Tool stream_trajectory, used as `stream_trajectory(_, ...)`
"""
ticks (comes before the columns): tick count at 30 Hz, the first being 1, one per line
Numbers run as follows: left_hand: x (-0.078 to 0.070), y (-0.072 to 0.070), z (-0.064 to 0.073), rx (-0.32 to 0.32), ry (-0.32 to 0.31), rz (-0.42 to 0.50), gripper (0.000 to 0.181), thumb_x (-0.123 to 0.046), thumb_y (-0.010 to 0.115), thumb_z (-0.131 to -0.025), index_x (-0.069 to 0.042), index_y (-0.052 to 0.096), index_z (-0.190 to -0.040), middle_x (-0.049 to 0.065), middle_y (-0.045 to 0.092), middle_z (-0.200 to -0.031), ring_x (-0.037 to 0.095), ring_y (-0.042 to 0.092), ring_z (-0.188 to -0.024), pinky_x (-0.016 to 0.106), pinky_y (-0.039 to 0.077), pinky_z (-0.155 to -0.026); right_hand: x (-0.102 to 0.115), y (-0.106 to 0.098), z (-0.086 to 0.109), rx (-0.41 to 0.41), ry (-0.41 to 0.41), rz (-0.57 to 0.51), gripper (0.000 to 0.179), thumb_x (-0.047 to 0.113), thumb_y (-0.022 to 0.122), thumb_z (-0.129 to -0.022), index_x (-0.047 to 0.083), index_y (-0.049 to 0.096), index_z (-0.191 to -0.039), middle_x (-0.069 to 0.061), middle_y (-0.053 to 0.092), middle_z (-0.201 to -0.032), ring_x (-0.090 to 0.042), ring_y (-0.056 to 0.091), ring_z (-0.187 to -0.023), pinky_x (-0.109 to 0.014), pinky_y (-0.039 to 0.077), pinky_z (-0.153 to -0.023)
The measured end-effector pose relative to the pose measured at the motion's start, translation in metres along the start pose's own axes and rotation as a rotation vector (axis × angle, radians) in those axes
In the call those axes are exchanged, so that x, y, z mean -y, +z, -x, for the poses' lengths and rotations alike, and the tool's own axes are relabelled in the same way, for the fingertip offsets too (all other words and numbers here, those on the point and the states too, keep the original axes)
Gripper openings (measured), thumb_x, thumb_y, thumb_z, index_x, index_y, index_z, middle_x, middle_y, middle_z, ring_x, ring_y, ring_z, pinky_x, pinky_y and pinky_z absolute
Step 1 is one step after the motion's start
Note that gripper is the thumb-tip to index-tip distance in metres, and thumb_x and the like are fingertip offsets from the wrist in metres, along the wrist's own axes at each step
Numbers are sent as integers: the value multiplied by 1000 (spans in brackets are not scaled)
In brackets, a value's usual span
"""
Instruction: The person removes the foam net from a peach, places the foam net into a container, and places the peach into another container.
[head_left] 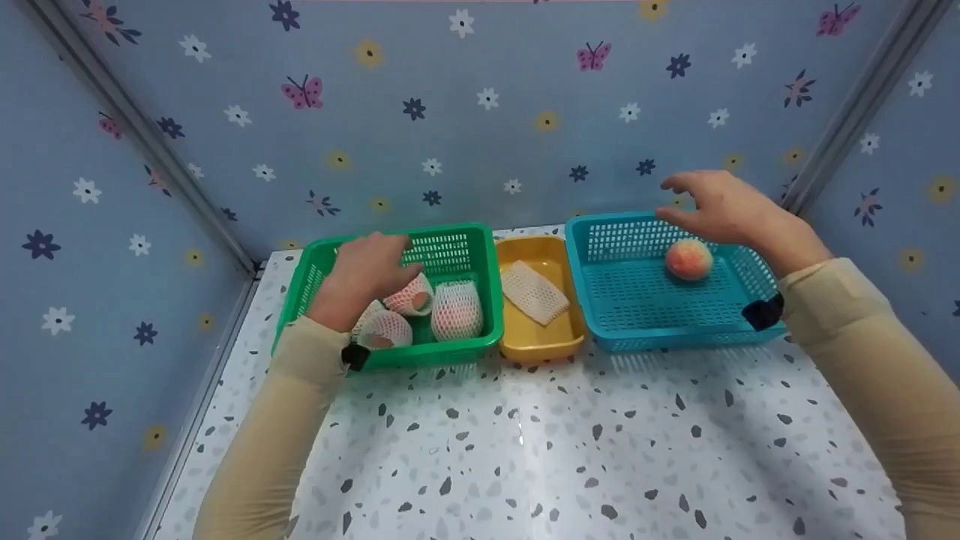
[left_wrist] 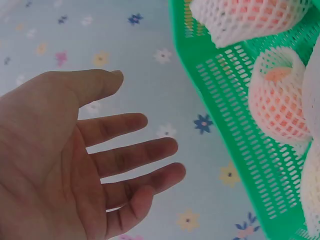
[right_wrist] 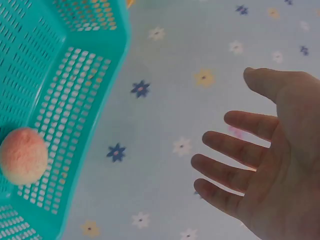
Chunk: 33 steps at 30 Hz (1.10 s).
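Over the green basket (head_left: 427,352), my left hand (head_left: 365,271) hovers with its fingers spread and nothing in them, as the left wrist view also shows. Inside that basket lie several peaches in white foam nets, one net-wrapped peach (head_left: 457,311) at its right side; my hand hides part of the others. My right hand (head_left: 724,204) hangs empty above the back of the blue basket (head_left: 637,339), thumb and fingers apart. Beneath and left of it, a bare peach (head_left: 688,259) rests in the blue basket. An empty foam net (head_left: 535,292) lies flat in the yellow tray (head_left: 541,351).
The yellow tray stands between the two baskets on a speckled white table (head_left: 525,450). Behind them rises a blue panel (head_left: 510,97) printed with flowers and butterflies. Further panels close in the left and right sides, with metal posts (head_left: 142,135) at the corners.
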<state>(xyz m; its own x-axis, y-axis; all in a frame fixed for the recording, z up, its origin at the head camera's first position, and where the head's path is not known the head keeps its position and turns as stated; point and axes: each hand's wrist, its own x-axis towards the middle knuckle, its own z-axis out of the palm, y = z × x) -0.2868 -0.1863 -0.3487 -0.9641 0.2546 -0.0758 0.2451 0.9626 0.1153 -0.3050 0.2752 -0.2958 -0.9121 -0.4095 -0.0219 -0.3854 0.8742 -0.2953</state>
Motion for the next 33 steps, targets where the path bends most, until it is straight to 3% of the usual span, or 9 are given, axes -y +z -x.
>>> stream_trajectory(6, -18, 3, 38, -64, 66, 20, 43, -38, 57, -97, -9, 60, -128, 12, 67, -113, 27, 64, -90, 50, 52, -77, 19, 2, 34, -17, -56, -68, 56, 45, 52, -98, 4, 53, -136, -20, 57, -128, -37, 54, -114, -58, 44, -91)
stream_trajectory(9, -26, 7, 53, -94, 91, 36, 40, -38, 54, -98, -9, 62, -125, 9, 69, -101, 24, 62, -78, 45, 52, -67, 28, 7, 50, -26, -91, -120, 49, 42, 54, -98, 7, 57, -133, -15, 61, -124, -31, 58, -109, -55, 48, -87)
stream_trajectory(11, -31, 11, 61, -96, 104, 48, 38, -37, 55, -98, -10, 62, -124, 7, 69, -101, 22, 62, -76, 43, 52, -66, 34, 11, 60, -35, -119, -162, 42, 38, 55, -99, 10, 59, -130, -10, 63, -120, -26, 61, -104, -51, 50, -84)
stream_trajectory(16, -41, 20, 77, -61, 106, 70, 44, -39, 60, -96, -11, 59, -129, 6, 66, -116, 22, 64, -91, 44, 53, -76, 54, 28, 83, -89, -292, -182, 28, 28, 60, -98, 13, 66, -120, 2, 64, -110, -14, 56, -94, -37, 49, -78)
stream_trajectory(19, -43, 27, 86, -51, 118, 84, 50, -40, 61, -95, -9, 55, -134, 8, 64, -122, 22, 65, -94, 44, 53, -75, 70, 40, 97, -108, -381, -190, 25, 26, 62, -97, 14, 67, -118, 6, 64, -111, -11, 56, -98, -34, 50, -81)
stream_trajectory(24, -43, 39, 103, -68, 131, 174, 46, -36, 63, -95, -10, 59, -132, 8, 62, -127, 24, 62, -105, 45, 51, -82, 99, 55, 116, -70, -426, -257, 28, 31, 61, -97, 18, 64, -122, 12, 63, -119, -6, 59, -106, -34, 51, -88)
stream_trajectory(28, -42, 50, 104, -119, 105, 285, 44, -35, 62, -96, -11, 58, -132, 9, 53, -138, 26, 54, -119, 47, 47, -93, 118, 65, 122, -71, -486, -271, 28, 31, 60, -97, 22, 63, -124, 13, 63, -117, -6, 59, -103, -34, 52, -86)
stream_trajectory(33, -43, 68, 82, -151, 60, 351, 51, -38, 60, -96, -13, 50, -139, 9, 45, -143, 27, 53, -119, 47, 47, -92, 132, 77, 124, -60, -544, -326, 29, 30, 60, -97, 22, 62, -125, 13, 63, -116, -7, 59, -100, -34, 51, -84)
